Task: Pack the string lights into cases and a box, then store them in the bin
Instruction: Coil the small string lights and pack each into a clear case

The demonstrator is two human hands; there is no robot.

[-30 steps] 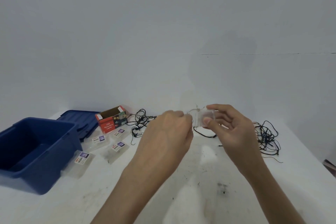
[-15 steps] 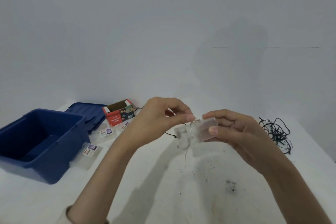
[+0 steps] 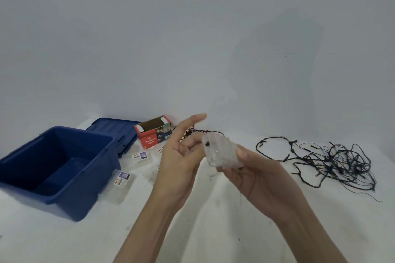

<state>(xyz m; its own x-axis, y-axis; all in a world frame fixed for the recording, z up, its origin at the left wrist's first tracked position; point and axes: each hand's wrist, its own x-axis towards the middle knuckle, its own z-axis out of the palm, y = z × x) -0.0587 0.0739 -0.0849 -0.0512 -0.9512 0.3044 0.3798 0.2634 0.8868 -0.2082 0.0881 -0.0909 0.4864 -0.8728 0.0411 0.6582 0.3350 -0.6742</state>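
Note:
My right hand (image 3: 254, 175) grips a clear plastic battery pack (image 3: 220, 151) of a thin-wire light string, held above the white table (image 3: 213, 230). My left hand (image 3: 181, 156) is beside it with fingers spread, its palm turned toward the pack, holding nothing that I can see. A tangle of black string lights (image 3: 333, 164) lies on the table to the right. Another dark string (image 3: 192, 132) lies behind my hands. The open red cardboard box (image 3: 152, 134) stands at the back. Clear labelled cases (image 3: 121, 181) (image 3: 140, 157) lie near the empty blue bin (image 3: 57, 168).
The blue bin lid (image 3: 115, 132) lies flat behind the bin, against the plain grey wall. More clear cases are partly hidden behind my left hand. The table's front holds only scuff marks.
My left hand has let go its pinch at the pack and opened its fingers. My right hand has turned the pack and brought it closer. The view has tilted slightly.

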